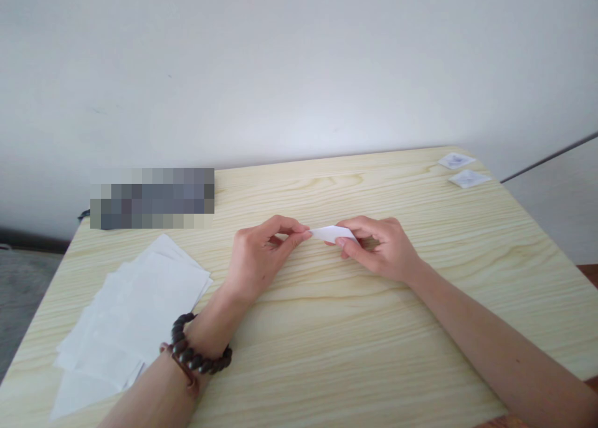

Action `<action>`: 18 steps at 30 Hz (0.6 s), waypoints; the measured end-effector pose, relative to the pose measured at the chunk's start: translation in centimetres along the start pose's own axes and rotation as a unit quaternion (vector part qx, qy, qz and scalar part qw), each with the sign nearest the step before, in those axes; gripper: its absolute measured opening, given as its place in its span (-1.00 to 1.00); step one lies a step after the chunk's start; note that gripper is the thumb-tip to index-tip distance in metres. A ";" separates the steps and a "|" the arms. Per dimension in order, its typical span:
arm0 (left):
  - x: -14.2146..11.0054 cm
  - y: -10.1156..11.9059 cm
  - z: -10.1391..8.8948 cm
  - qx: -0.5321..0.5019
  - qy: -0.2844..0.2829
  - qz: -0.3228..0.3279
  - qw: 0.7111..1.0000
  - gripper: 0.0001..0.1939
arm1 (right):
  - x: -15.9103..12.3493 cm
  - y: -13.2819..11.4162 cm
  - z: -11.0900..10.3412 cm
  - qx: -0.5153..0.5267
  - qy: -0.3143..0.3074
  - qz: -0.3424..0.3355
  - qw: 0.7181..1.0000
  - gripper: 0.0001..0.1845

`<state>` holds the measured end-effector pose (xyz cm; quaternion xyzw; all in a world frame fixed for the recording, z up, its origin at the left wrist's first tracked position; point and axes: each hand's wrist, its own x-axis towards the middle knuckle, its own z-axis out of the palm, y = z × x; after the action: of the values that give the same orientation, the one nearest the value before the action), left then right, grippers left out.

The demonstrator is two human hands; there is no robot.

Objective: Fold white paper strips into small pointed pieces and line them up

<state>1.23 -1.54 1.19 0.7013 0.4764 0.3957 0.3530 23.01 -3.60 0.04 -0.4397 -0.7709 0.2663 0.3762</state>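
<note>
A small folded piece of white paper (pixel 332 233) is held just above the light wooden table (pixel 327 353), near its middle. My left hand (pixel 261 256) pinches the paper's left end with thumb and fingers closed on it. My right hand (pixel 378 247) pinches its right end the same way, fingers curled around the edge. A dark beaded bracelet (pixel 199 353) sits on my left wrist.
A loose stack of white paper sheets (pixel 131 316) lies on the table at the left. Two small folded white pieces (pixel 462 169) rest at the far right corner. A blurred dark object (pixel 152 199) lies at the back left edge, against the white wall.
</note>
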 end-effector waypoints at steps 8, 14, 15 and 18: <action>0.1 -0.6 0.0 -0.030 -0.019 -0.037 0.999 -0.74 | -0.1 0.2 0.0 0.021 0.004 0.016 1.000 -0.86; 0.0 0.1 0.0 -0.038 -0.005 -0.017 0.999 -0.91 | -0.1 0.1 -0.1 0.042 -0.002 0.039 0.998 -0.85; 0.0 0.2 0.0 -0.042 -0.002 -0.015 0.999 -0.93 | -0.1 0.1 -0.1 0.049 -0.002 0.043 0.998 -0.85; -0.1 0.4 0.0 -0.047 0.004 -0.014 0.999 -0.93 | 0.0 0.0 -0.1 0.061 -0.006 0.052 0.997 -0.85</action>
<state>1.37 -1.76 1.46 0.6755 0.4684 0.4155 0.3895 23.11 -3.59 0.09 -0.4537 -0.7315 0.3350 0.3833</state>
